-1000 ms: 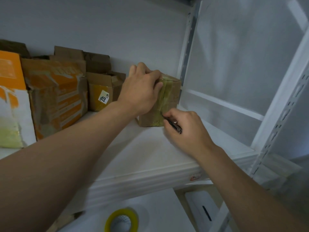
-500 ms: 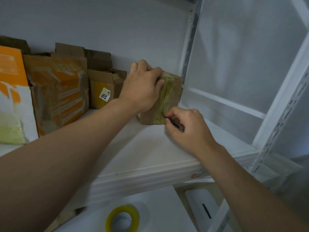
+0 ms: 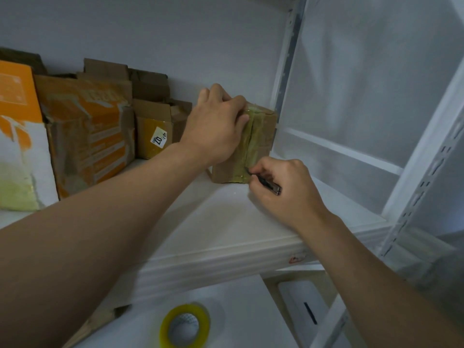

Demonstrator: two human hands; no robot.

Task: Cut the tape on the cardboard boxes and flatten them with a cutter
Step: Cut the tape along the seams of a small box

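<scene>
A small brown cardboard box (image 3: 259,144), wrapped in yellowish tape, stands upright on the white shelf (image 3: 226,222) near the back right post. My left hand (image 3: 216,126) grips the box over its top and left side. My right hand (image 3: 283,189) holds a slim dark cutter (image 3: 270,185) like a pen. The cutter's tip touches the taped seam near the bottom of the box's front face.
Several opened cardboard boxes (image 3: 88,136), orange and brown, lean against the wall at the shelf's left. One has a white label (image 3: 159,140). A roll of yellow tape (image 3: 185,325) lies on the lower surface. The white slotted upright (image 3: 424,179) stands at the right.
The right hand with the cutter has shifted very slightly along the lower seam. The left hand keeps its grip on the box.
</scene>
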